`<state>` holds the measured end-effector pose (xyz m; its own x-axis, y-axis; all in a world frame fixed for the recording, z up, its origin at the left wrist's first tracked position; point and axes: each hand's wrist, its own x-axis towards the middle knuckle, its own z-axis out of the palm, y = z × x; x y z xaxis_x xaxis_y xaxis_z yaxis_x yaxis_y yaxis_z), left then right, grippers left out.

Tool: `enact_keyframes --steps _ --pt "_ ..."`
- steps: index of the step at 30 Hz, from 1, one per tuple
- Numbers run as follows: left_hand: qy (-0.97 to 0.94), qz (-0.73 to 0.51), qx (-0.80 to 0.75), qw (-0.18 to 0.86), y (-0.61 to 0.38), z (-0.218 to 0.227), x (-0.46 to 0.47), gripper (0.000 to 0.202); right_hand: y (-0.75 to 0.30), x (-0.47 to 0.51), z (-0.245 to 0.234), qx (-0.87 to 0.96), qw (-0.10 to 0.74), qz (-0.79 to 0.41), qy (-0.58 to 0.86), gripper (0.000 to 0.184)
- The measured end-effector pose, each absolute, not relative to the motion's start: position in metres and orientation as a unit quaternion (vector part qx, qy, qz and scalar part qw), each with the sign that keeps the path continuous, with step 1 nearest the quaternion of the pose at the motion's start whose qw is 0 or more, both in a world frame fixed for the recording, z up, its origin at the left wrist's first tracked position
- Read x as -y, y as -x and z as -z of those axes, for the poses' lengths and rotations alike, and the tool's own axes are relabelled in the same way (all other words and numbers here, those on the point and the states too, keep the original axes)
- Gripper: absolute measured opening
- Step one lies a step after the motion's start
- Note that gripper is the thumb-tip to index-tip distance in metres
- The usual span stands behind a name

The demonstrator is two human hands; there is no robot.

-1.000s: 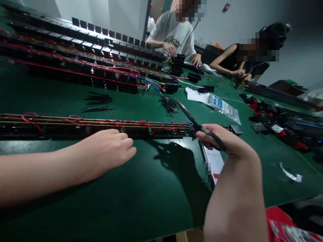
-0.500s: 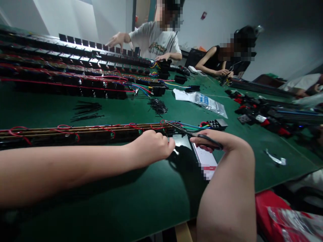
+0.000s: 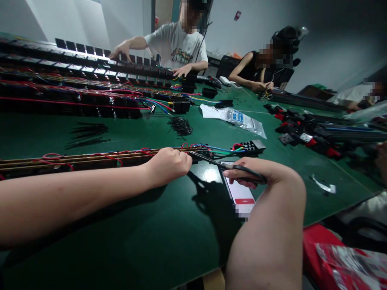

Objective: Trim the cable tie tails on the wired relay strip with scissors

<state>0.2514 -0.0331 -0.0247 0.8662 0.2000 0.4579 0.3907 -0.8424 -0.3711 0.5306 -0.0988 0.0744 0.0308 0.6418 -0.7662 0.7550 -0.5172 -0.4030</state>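
My right hand (image 3: 242, 172) is wrapped round the black handles of a pair of scissors (image 3: 253, 176). Their blades point left and reach the near side of a long black strip (image 3: 105, 161) with brass-coloured rods and looped red wires. Closed in a fist, my left hand (image 3: 171, 165) rests against that strip, by the scissor tips. What its fingers hold, if anything, is hidden. Blue and green wires run from the strip to a black block with terminals (image 3: 248, 147). Beneath my right hand lies a phone (image 3: 242, 197) with a lit screen.
Beyond the strip lie black cable ties (image 3: 181, 127), a plastic bag (image 3: 243, 121) and several wired black strips (image 3: 90, 94). Two people sit across the green table (image 3: 136, 245); one person's hand (image 3: 122, 50) touches a far strip. Black and red parts (image 3: 302, 129) are piled at right.
My left hand has moved left along the strip, and the scissor blades have followed it slightly left. The whole view has shifted a little. The far person's hand has moved left too.
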Motion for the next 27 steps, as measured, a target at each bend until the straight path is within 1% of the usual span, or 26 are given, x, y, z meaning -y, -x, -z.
enact_keyframes --steps 3,7,10,14,17,20,22,27 --pt "0.931 0.219 0.162 0.243 -0.247 0.026 0.028 0.027 -0.53 0.097 -0.073 -0.491 0.063 0.499 -0.711 0.084" --pt "0.928 0.227 0.152 0.252 -0.24 0.03 0.028 0.027 -0.532 0.095 -0.067 -0.498 0.07 0.495 -0.709 0.083" --pt "0.929 0.226 0.14 0.258 -0.234 0.03 0.027 0.029 -0.534 0.092 -0.06 -0.509 0.066 0.495 -0.701 0.078" --pt "0.932 0.222 0.12 0.259 -0.225 0.027 0.024 0.03 -0.534 0.084 -0.064 -0.554 0.031 0.503 -0.663 0.071" --pt "0.932 0.226 0.108 0.261 -0.218 0.026 0.023 0.031 -0.536 0.075 -0.079 -0.596 0.015 0.514 -0.617 0.079" --pt "0.929 0.235 0.104 0.265 -0.215 0.026 0.025 0.03 -0.541 0.064 -0.093 -0.629 0.029 0.531 -0.567 0.094" --pt "0.927 0.242 0.104 0.268 -0.214 0.027 0.026 0.028 -0.545 0.057 -0.098 -0.643 0.046 0.544 -0.537 0.098" --pt "0.92 0.261 0.105 0.273 -0.214 0.028 0.024 0.027 -0.558 0.045 -0.093 -0.636 0.119 0.574 -0.501 0.08"
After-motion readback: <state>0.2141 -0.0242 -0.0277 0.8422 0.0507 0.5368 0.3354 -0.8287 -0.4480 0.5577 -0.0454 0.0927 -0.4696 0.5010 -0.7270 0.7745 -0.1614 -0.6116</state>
